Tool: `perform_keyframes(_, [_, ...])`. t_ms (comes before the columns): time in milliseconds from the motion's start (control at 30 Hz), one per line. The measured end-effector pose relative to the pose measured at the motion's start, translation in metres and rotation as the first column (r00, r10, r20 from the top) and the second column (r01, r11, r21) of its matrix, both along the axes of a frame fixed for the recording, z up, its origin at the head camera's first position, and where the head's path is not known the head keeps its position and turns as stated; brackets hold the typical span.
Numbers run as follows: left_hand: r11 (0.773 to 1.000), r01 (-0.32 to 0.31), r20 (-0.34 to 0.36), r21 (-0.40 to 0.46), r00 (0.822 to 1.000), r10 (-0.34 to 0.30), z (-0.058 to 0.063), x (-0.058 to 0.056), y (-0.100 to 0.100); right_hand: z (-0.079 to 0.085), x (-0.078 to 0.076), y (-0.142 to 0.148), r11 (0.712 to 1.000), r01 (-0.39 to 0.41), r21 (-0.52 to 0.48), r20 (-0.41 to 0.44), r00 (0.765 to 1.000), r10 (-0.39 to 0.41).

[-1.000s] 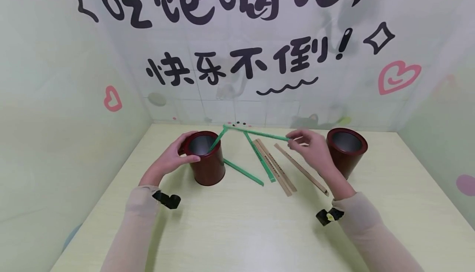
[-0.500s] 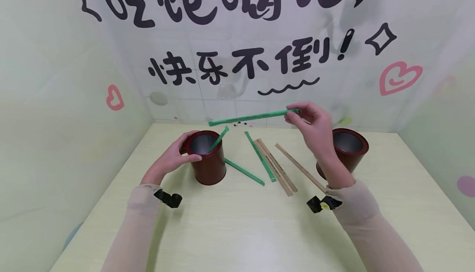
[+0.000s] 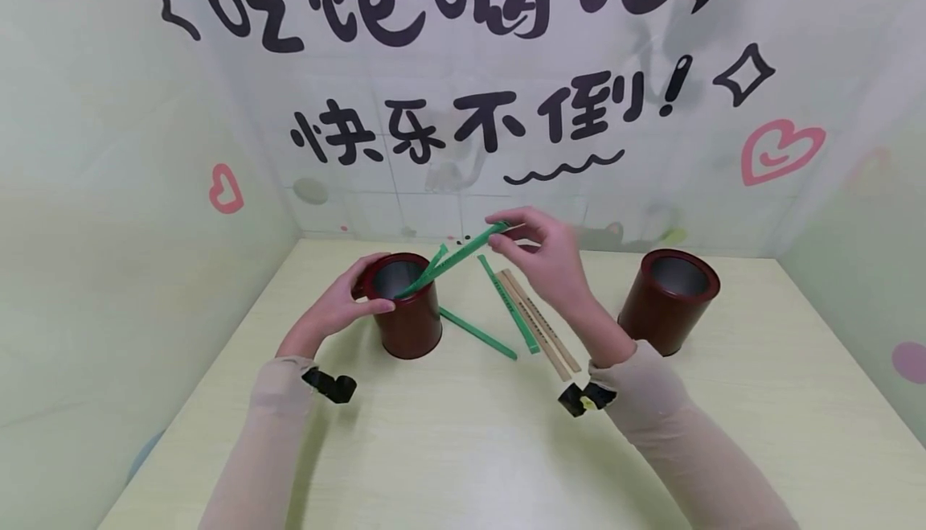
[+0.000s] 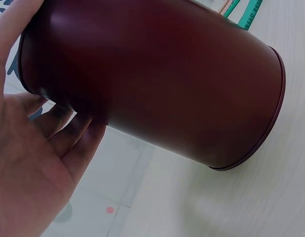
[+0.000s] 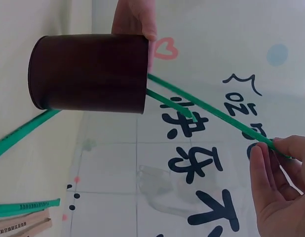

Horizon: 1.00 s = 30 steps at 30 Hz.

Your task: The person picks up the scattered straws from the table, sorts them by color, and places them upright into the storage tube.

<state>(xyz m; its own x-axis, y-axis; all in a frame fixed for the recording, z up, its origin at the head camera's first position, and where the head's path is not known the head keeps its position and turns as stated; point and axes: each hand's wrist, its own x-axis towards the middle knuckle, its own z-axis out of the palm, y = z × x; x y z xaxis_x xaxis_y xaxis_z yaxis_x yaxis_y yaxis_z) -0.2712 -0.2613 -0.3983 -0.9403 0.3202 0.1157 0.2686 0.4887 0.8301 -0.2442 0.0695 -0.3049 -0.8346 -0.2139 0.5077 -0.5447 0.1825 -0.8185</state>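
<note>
My left hand [image 3: 329, 309] grips a dark red canister [image 3: 409, 333] near its rim, with the thumb on the near side. It stands upright on the table, its top open. One green paper-wrapped straw [image 5: 170, 101] leans inside it, its end sticking out past the rim. My right hand [image 3: 546, 265] pinches another green wrapped straw [image 3: 466, 252] by its upper end, between thumb and fingers. This straw slants down to the left, with its lower end at the canister's mouth. The left wrist view shows my fingers curled around the canister wall [image 4: 157, 74].
Two loose green wrapped straws, one lower left [image 3: 477, 333] and one upright-slanting [image 3: 510, 305], lie between the canisters beside brown wrapped straws [image 3: 538, 325]. A second dark red canister [image 3: 654, 321] stands at the right. Behind the table [image 3: 463, 433] hangs a printed white backdrop [image 3: 448, 168].
My right hand lifted the green straw off the table, then swung it left and tilted it down to the canister's mouth. The left hand keeps its grip on the canister.
</note>
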Motion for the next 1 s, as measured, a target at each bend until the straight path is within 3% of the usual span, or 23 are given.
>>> perform_keyframes(233, [1.0,-0.004,0.007,0.0,1.0,0.004,0.001,0.0,0.001,-0.006,0.001,-0.014,0.998,-0.059,0.022,0.048,0.997,0.058])
perform_keyframes(500, [1.0,-0.005,0.012,0.007,1.0,0.005,0.0,0.001,0.0,-0.021,0.0,-0.008,0.997,-0.041,0.061,0.098,0.995,0.035])
perform_keyframes(1000, [1.0,-0.006,0.013,0.012,1.0,0.006,-0.001,0.0,0.001,-0.066,-0.005,0.012,0.994,-0.011,0.112,0.235,0.972,-0.016])
